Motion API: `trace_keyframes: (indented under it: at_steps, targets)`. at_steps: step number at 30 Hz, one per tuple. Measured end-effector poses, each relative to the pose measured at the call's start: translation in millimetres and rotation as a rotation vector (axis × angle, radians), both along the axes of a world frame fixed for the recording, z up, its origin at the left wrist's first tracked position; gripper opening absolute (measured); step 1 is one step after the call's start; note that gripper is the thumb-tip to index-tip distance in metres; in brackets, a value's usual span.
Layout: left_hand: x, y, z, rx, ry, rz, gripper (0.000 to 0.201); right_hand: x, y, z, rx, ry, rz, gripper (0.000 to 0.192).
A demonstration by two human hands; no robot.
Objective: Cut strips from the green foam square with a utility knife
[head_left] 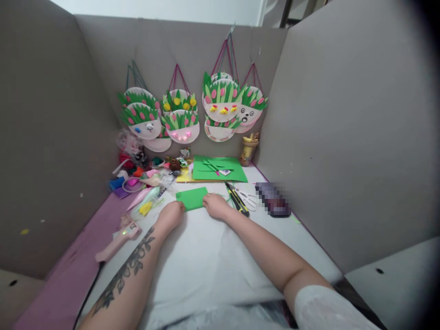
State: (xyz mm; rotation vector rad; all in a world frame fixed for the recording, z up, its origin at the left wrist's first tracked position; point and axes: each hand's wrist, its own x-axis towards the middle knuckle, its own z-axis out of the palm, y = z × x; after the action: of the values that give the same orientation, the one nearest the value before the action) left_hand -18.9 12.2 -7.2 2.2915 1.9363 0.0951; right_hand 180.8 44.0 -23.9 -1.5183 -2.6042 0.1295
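Starting out at nine o'clock on the white table (206, 256), a pink glue gun (118, 239) lay on its side at the edge of the purple strip (68, 275), well clear of both hands. Just above it, around ten o'clock, a heap of craft scraps (144, 176) sat against the back wall, pinks, reds and blues all jumbled.

Into the middle now: the left hand (171, 215) was curled down on the table, its fingertips touching the lower left corner of the small green sheet (191, 198). The fingers were bent but not wrapped around anything, pressing rather than clutching. The sheet itself lay flat, dead centre, between the two hands.

The right hand (215, 205) met the sheet from three o'clock, fingers pinched closed on its right edge.

Up at twelve o'clock, a bigger green foam sheet (220, 168) lay flat with cut strips on it, and above that the paper-plate decorations (192, 112) hung on the wall.

Moving to two o'clock of the right hand: a yellow-and-black utility knife (237, 199), then white scissors (249, 199) just beside it. In the corner stood a yellow cup (248, 151).
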Motion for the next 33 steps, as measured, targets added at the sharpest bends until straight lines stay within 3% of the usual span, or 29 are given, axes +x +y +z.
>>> trace_keyframes:
  at_steps: [6,24,28,30,33]
  targets:
    - [-10,4,-4.7,-0.037,0.039,0.053,0.028,10,5,0.0,-0.008,-0.057,-0.052,0.029]
    - [-1,-4,-2.5,-0.034,0.061,0.142,0.032,11,6,-4.8,-0.021,-0.031,-0.144,0.034]
    - [-1,-10,-1.2,0.041,0.072,0.168,0.031,11,8,-7.9,-0.032,-0.012,-0.182,0.033]
    - [-2,-13,-0.8,0.132,0.057,0.107,0.031,11,10,-10.4,-0.034,0.009,-0.192,0.031]
    - [-5,-14,-1.6,0.159,-0.026,-0.164,0.032,14,13,-13.9,-0.033,0.046,-0.189,0.026]
